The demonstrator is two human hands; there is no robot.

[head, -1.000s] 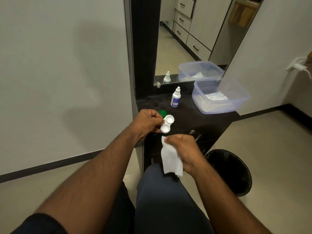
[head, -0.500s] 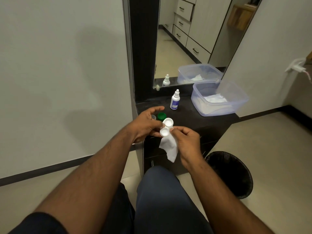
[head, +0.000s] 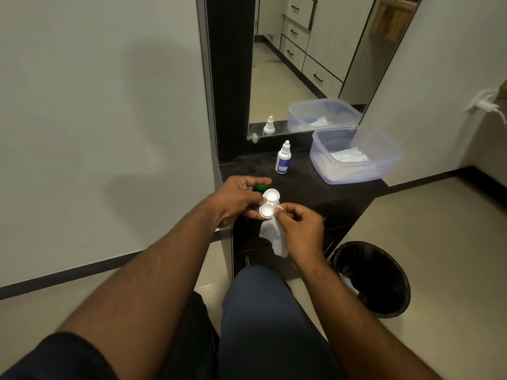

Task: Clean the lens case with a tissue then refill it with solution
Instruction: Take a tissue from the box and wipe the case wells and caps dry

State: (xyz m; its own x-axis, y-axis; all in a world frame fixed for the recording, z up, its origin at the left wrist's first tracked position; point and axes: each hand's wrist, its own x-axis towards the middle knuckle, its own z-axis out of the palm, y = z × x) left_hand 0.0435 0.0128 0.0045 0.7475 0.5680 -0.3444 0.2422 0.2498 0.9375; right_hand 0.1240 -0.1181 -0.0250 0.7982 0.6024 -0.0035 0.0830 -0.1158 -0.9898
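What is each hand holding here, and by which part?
The left hand grips the lens case by its left side. The right hand pinches the tissue at its top end, against the case.

Both forearms are bare from the wrist up, with no watch, band or ring that can be made out on the left hand (head: 238,200) or the right hand (head: 300,232). A dark short sleeve (head: 52,357) covers the left upper arm (only its hem and a patch of cloth show at the bottom corner). The legs are in plain trousers (head: 263,319) of a muted blue-grey, smooth over the raised knee, with no pattern or visible seams
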